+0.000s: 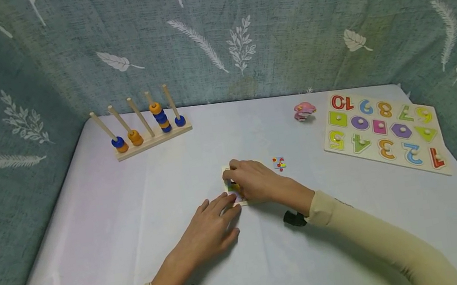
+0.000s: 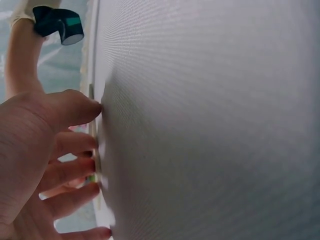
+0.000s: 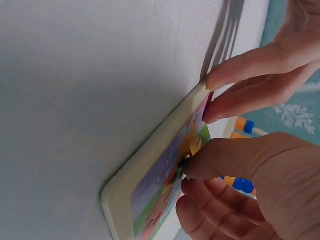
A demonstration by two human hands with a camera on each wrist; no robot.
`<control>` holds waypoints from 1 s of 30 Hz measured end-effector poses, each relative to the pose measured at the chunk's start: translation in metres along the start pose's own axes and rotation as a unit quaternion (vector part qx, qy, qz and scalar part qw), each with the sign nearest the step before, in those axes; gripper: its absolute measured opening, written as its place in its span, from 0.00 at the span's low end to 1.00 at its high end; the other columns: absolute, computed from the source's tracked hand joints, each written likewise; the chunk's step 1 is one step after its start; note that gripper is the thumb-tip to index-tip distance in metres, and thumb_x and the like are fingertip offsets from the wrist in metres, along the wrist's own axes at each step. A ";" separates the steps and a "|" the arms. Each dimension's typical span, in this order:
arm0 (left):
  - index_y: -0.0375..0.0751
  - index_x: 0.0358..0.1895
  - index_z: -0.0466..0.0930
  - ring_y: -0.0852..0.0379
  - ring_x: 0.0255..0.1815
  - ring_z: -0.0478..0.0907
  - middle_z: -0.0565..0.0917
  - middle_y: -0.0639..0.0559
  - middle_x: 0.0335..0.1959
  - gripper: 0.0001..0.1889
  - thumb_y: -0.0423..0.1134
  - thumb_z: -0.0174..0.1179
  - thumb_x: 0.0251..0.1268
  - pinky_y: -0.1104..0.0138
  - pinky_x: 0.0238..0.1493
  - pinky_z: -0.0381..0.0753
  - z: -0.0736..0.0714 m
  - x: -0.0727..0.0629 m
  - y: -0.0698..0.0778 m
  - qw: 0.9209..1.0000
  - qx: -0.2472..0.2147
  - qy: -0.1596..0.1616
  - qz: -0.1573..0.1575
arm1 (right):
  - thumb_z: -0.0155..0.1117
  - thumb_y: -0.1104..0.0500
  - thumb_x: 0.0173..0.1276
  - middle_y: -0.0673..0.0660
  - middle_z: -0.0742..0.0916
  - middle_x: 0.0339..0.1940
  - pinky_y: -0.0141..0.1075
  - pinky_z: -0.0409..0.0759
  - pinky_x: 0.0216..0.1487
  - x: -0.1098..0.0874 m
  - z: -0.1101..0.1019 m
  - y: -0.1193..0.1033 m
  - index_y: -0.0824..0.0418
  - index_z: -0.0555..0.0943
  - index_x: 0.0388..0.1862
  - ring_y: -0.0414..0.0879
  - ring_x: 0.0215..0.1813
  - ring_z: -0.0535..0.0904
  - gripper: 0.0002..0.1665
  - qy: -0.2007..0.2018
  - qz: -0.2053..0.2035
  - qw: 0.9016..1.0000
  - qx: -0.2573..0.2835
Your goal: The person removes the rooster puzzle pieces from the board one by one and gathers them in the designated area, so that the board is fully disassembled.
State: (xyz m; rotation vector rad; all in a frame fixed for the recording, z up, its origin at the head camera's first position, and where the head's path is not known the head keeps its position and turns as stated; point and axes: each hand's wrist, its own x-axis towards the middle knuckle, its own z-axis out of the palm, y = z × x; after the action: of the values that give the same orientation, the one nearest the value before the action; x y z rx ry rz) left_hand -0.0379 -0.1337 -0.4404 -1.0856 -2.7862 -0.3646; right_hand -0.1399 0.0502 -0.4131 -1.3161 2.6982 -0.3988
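A small jigsaw puzzle in a pale wooden frame (image 3: 145,145) lies flat on the table, with a coloured picture inside. My right hand (image 1: 253,178) is over it and covers most of it in the head view. In the right wrist view, the right thumb and fingers come together on a small puzzle piece (image 3: 184,169) at the picture's surface; the hand hides most of the piece. My left hand (image 1: 207,227) lies with fingers spread and fairly straight, its fingertips on the frame's near left corner. A loose jigsaw piece (image 1: 279,163) sits just right of the puzzle.
At the back left stands a wooden peg stacker (image 1: 153,141) with blue and orange rings. A pink toy figure (image 1: 304,110) is at the back right, near a number and shape board (image 1: 379,132). Patterned green cloth (image 1: 212,36) walls the table (image 1: 91,232).
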 end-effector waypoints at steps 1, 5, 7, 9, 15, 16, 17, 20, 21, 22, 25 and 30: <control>0.40 0.57 0.82 0.42 0.69 0.70 0.76 0.42 0.65 0.23 0.47 0.68 0.62 0.41 0.56 0.75 0.000 0.000 0.000 1.000 0.000 0.001 0.001 | 0.71 0.70 0.59 0.53 0.79 0.35 0.35 0.75 0.32 0.000 0.000 0.000 0.58 0.84 0.46 0.45 0.32 0.74 0.17 0.004 -0.001 1.000 0.000; 0.40 0.57 0.83 0.42 0.68 0.70 0.77 0.42 0.64 0.23 0.47 0.68 0.61 0.41 0.55 0.76 -0.001 0.001 -0.001 1.000 0.001 0.003 0.001 | 0.71 0.70 0.59 0.53 0.79 0.35 0.34 0.75 0.33 -0.001 0.001 0.001 0.59 0.84 0.47 0.45 0.32 0.74 0.17 0.016 -0.006 1.000 0.004; 0.40 0.57 0.83 0.42 0.68 0.70 0.77 0.42 0.64 0.22 0.47 0.68 0.61 0.41 0.55 0.76 -0.002 0.001 -0.001 1.000 0.002 0.003 0.001 | 0.71 0.70 0.59 0.54 0.78 0.35 0.34 0.75 0.33 -0.001 0.002 0.002 0.59 0.83 0.48 0.45 0.32 0.74 0.18 0.021 -0.010 1.000 0.008; 0.40 0.57 0.83 0.42 0.68 0.70 0.77 0.43 0.64 0.22 0.47 0.68 0.61 0.42 0.55 0.76 -0.001 0.001 -0.001 1.000 0.003 0.002 0.000 | 0.72 0.71 0.58 0.54 0.78 0.35 0.34 0.75 0.33 -0.001 0.001 0.002 0.59 0.82 0.48 0.45 0.32 0.74 0.19 0.023 -0.012 1.000 0.013; 0.39 0.57 0.82 0.42 0.68 0.71 0.77 0.43 0.64 0.23 0.47 0.67 0.62 0.42 0.56 0.76 0.000 0.000 -0.002 1.000 0.003 0.002 0.000 | 0.71 0.72 0.57 0.54 0.78 0.36 0.35 0.75 0.33 -0.002 0.001 0.003 0.59 0.82 0.48 0.45 0.31 0.74 0.20 0.023 -0.014 0.999 0.020; 0.39 0.57 0.82 0.42 0.68 0.70 0.77 0.43 0.64 0.23 0.47 0.67 0.62 0.42 0.56 0.75 0.000 0.000 -0.002 1.000 0.002 0.002 -0.001 | 0.71 0.72 0.57 0.54 0.78 0.36 0.35 0.75 0.33 -0.002 0.001 0.003 0.59 0.82 0.48 0.45 0.32 0.74 0.20 0.024 -0.014 0.999 0.021; 0.40 0.57 0.82 0.42 0.68 0.70 0.77 0.43 0.64 0.23 0.47 0.67 0.62 0.42 0.56 0.75 0.000 0.000 -0.002 1.000 0.001 0.002 -0.001 | 0.71 0.72 0.57 0.54 0.78 0.36 0.35 0.75 0.34 -0.002 0.000 0.003 0.60 0.82 0.48 0.45 0.32 0.74 0.20 0.024 -0.015 0.999 0.021; 0.40 0.57 0.82 0.42 0.69 0.70 0.76 0.43 0.65 0.23 0.47 0.67 0.62 0.42 0.56 0.75 -0.001 0.000 -0.001 1.000 -0.004 0.000 -0.003 | 0.71 0.71 0.57 0.54 0.79 0.36 0.36 0.76 0.35 -0.002 0.000 0.003 0.60 0.83 0.49 0.45 0.33 0.75 0.21 0.027 -0.017 0.999 0.020; 0.40 0.58 0.82 0.42 0.69 0.70 0.76 0.43 0.65 0.23 0.47 0.67 0.62 0.42 0.56 0.75 -0.001 -0.001 -0.001 1.000 -0.005 -0.001 -0.004 | 0.72 0.71 0.57 0.54 0.79 0.36 0.36 0.76 0.35 -0.002 0.000 0.003 0.60 0.83 0.50 0.45 0.33 0.75 0.21 0.028 -0.018 0.999 0.019; 0.40 0.58 0.82 0.42 0.69 0.70 0.76 0.43 0.65 0.23 0.47 0.67 0.62 0.42 0.57 0.75 -0.001 -0.001 -0.001 1.000 -0.006 -0.003 -0.004 | 0.72 0.71 0.57 0.54 0.79 0.36 0.36 0.76 0.35 -0.002 0.000 0.003 0.60 0.83 0.50 0.45 0.33 0.75 0.21 0.030 -0.020 0.999 0.017; 0.40 0.58 0.82 0.42 0.69 0.70 0.76 0.43 0.66 0.23 0.47 0.67 0.63 0.42 0.57 0.74 -0.001 -0.001 -0.001 1.000 -0.006 -0.007 -0.006 | 0.72 0.70 0.58 0.54 0.79 0.36 0.36 0.77 0.35 -0.004 0.000 0.002 0.60 0.84 0.50 0.45 0.33 0.75 0.20 0.038 -0.026 0.999 0.011; 0.39 0.58 0.82 0.42 0.69 0.70 0.75 0.42 0.66 0.24 0.47 0.67 0.63 0.42 0.58 0.74 0.000 -0.001 -0.001 1.000 -0.005 -0.010 -0.005 | 0.73 0.68 0.58 0.54 0.79 0.37 0.35 0.77 0.34 -0.012 -0.004 0.003 0.60 0.83 0.50 0.45 0.33 0.75 0.20 0.058 -0.028 0.998 -0.006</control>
State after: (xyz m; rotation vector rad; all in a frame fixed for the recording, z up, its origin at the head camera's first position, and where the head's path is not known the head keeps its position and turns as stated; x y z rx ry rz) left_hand -0.0380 -0.1353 -0.4409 -1.0825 -2.8118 -0.3703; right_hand -0.1357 0.0619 -0.4099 -1.4171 2.7660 -0.4795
